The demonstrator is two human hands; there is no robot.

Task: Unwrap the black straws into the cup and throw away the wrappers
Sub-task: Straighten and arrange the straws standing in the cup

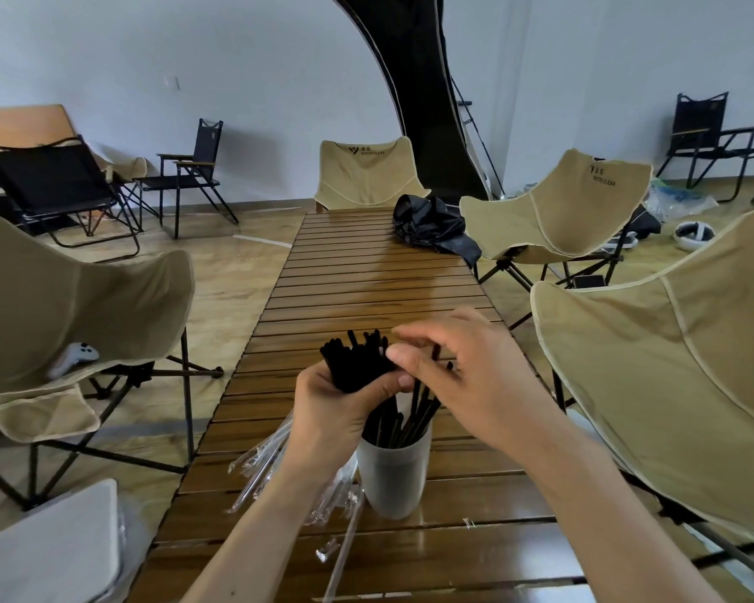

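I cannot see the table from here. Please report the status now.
Left hand grips straw bundle. Right hand pinching at its top. Cup part full. Empty wrappers on table.

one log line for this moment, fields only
left hand: grips straw bundle | right hand: fingers at bundle | cup: holds straws | wrappers: on table

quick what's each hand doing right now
Left hand: grips a bundle of black straws above the cup.
Right hand: fingers curled at the bundle's top; whether it pinches a straw cannot be told.

Beige folding chairs [558, 206] around slatted wooden table [366, 272], black bag [432, 228] on it.
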